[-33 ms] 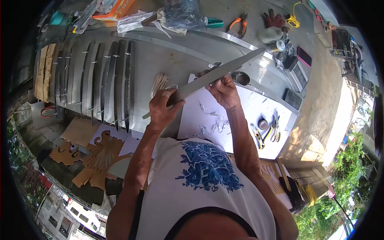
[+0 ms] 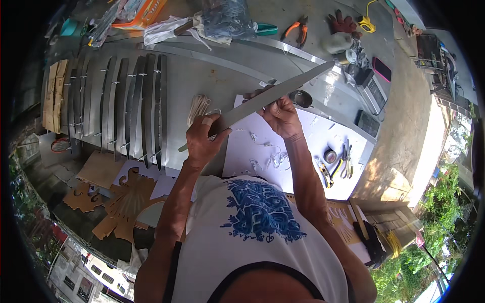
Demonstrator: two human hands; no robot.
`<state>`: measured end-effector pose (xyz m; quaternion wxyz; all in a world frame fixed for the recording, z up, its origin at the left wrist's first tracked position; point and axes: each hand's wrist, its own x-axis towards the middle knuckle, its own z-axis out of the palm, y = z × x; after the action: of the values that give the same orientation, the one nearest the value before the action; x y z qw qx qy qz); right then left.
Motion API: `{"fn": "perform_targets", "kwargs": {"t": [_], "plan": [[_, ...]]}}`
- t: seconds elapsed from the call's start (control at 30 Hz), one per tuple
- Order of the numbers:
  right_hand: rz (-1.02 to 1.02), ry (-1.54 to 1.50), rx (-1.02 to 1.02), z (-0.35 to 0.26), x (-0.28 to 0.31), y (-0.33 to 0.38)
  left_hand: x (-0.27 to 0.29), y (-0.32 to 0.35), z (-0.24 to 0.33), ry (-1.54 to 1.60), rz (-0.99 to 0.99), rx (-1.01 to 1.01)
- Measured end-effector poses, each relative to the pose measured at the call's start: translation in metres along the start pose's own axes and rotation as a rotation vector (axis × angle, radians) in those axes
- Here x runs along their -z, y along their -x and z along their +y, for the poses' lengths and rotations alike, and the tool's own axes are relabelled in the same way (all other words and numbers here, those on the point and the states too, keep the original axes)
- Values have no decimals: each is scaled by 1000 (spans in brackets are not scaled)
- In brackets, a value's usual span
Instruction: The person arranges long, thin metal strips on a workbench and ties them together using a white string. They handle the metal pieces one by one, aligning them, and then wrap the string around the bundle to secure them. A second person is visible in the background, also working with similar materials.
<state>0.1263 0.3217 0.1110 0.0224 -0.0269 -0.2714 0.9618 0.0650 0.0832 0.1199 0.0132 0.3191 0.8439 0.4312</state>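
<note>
A long grey blade-shaped strip (image 2: 293, 83) slants above the table, its tapered end up to the right. My left hand (image 2: 202, 141) is closed around its lower end, a pale band around one finger. Farther along, my right hand (image 2: 284, 118) pinches the strip's edge; some of its fingers are hidden behind the strip. Beneath lies a white sheet (image 2: 308, 136) with clear twisted scraps (image 2: 277, 159). To its right sit a black tape roll (image 2: 330, 155) and yellow-and-black pliers (image 2: 325, 172). Beside my left hand is a bundle of pale strands (image 2: 198, 108).
Several similar grey strips (image 2: 147, 106) lie in a row at left, with small ties, beside brown cardboard (image 2: 54, 96). A dark round cup (image 2: 301, 99) is near my right hand. Orange-handled pliers (image 2: 295, 31), a red glove (image 2: 343, 22) and a phone (image 2: 382, 69) lie farther back.
The whole view has shifted slightly. Both hands keep their hold on the grey strip.
</note>
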Motion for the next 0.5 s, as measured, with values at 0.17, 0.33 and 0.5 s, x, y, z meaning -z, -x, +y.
{"fn": "perform_targets", "kwargs": {"t": [0.17, 0.33, 0.5], "plan": [[-131, 6, 51, -14, 6, 3, -7, -6, 9, -6, 14, -30], [-97, 32, 77, -15, 21, 8, -6, -22, 15, -91, 74, -131], [-59, -250, 89, -21, 49, 19, -12, -39, 27, -127, 104, -209]]}}
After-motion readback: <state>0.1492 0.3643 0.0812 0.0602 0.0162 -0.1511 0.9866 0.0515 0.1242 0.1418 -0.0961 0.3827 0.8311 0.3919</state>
